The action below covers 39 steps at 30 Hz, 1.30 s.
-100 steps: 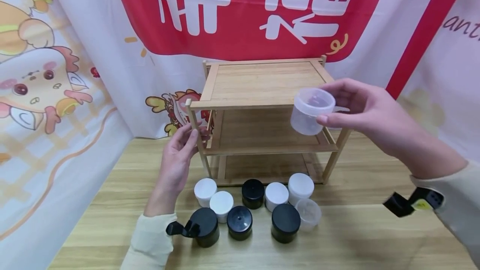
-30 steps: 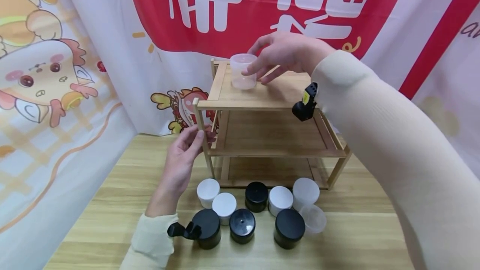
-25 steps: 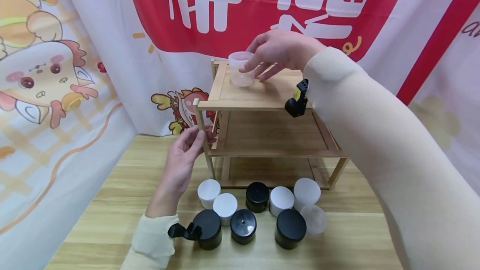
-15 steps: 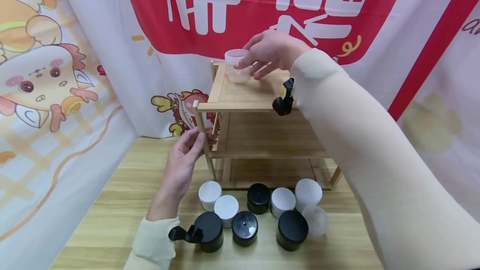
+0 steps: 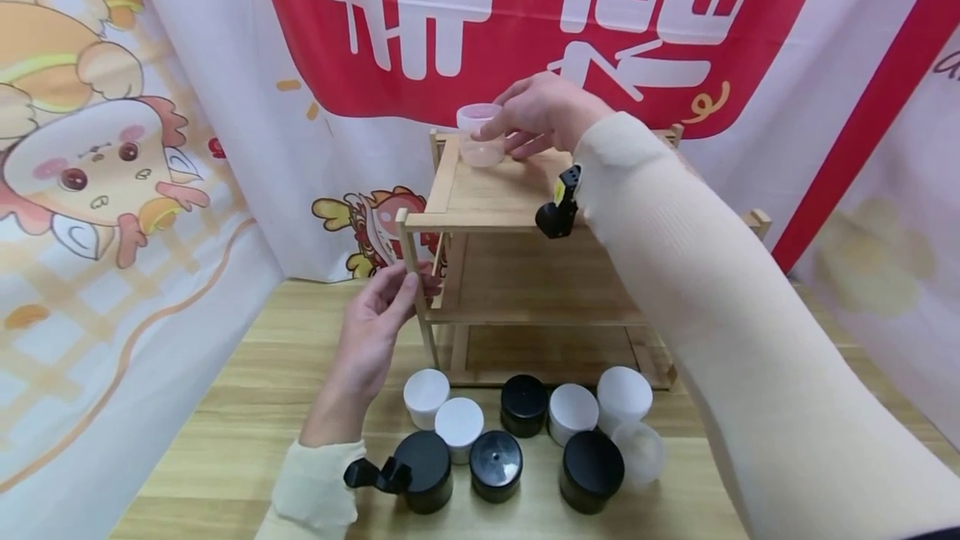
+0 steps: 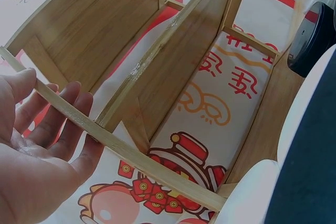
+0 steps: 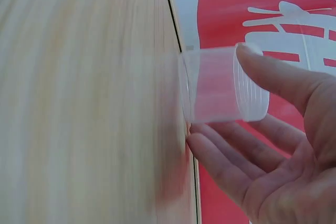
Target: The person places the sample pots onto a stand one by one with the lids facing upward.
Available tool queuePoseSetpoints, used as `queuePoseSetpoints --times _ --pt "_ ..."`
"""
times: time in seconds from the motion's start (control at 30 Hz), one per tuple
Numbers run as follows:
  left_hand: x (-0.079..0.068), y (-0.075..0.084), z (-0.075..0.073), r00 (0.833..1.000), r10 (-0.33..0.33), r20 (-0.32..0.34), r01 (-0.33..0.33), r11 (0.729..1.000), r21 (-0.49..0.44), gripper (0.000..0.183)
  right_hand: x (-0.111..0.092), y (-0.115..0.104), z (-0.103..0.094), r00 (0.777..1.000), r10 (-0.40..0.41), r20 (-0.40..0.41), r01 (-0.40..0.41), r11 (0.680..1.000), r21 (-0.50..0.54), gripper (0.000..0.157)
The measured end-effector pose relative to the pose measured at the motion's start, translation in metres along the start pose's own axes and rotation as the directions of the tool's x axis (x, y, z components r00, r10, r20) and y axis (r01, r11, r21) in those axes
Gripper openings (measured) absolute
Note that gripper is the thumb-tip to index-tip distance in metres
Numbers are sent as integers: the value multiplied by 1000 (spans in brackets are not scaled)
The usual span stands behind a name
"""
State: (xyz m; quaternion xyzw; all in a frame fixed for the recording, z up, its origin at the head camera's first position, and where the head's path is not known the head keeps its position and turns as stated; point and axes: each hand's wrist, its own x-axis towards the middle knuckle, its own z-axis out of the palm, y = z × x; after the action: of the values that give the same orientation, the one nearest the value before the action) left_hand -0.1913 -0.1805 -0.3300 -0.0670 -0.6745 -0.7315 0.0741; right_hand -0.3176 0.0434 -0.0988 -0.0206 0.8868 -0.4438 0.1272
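Left hand [image 5: 377,323] at far left, thumb in front of the rack's front post [image 5: 411,257] and fingers behind it, a loose hold that seems to steady the rack. Next, clear jar [image 5: 482,154], lid on, upright at the left end of the top shelf [image 5: 517,194]. Right hand [image 5: 546,113] has it pinched, thumb on the near side, fingers opened only to jar width; contact is blurred, so can't tell if its base is fully down.

Progress: one jar up, not yet released. Nine remain on the table [image 5: 232,427], left to right: rear-left white jar [image 5: 427,392], front-left black jar [image 5: 431,458], second white jar [image 5: 459,423], shiny black jar [image 5: 496,458], rear black jar [image 5: 524,402], third white jar [image 5: 573,411], front-right black jar [image 5: 592,465], rear-right white jar [image 5: 626,394], small clear jar [image 5: 642,452]. No jars visible on the lower shelves, partly covered by the right sleeve. Looks early.
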Motion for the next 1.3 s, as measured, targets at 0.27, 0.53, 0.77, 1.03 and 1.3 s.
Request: queuePoseSetpoints --times 0.27,0.53,0.77,1.03,1.3 --pt "1 -2 3 1000 19 15 -19 1000 -11 41 4 -4 1 997 61 -45 -60 998 17 60" --pt "0 -2 4 999 21 30 -21 1000 -10 39 8 -3 2 992 101 -79 -100 995 14 44" --pt "0 -2 3 999 18 32 -18 1000 0 37 10 -4 4 991 115 -66 -112 993 42 43" --pt "0 -2 2 1000 7 20 -7 1000 -8 37 11 -5 5 992 109 -56 -106 993 53 43" --pt "0 -2 -1 1000 -4 3 4 1000 -2 37 12 -9 8 992 114 -47 -112 993 41 42"
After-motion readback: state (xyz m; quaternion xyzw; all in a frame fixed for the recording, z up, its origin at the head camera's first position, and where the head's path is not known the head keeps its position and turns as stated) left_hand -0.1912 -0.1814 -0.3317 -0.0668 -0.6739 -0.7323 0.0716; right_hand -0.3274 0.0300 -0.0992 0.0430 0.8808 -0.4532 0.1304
